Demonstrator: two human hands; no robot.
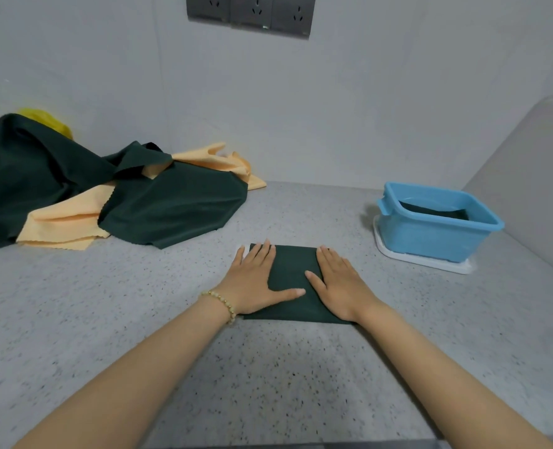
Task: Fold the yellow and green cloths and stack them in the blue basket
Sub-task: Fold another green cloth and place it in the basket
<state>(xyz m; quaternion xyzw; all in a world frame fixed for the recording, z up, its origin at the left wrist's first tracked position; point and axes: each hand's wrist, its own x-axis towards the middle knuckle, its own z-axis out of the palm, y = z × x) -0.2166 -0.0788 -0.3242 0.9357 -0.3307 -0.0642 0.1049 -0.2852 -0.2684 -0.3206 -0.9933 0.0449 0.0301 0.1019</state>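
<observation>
Folded green cloth [293, 277] at centre, its side edges hidden under the palms. Looks near-square, long axis unclear. Left hand [255, 280] and right hand [338, 286] lie flat and apart, pressing it. Blue basket [430, 243] at 2 o'clock, contents mostly hidden. Cloth pile [171, 205] at 10, cut off.

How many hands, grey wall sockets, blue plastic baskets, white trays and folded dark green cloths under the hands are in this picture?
Hands: 2, left hand and right hand
Grey wall sockets: 3
Blue plastic basket: 1
White tray: 1
Folded dark green cloth under the hands: 1
Total: 8
</observation>
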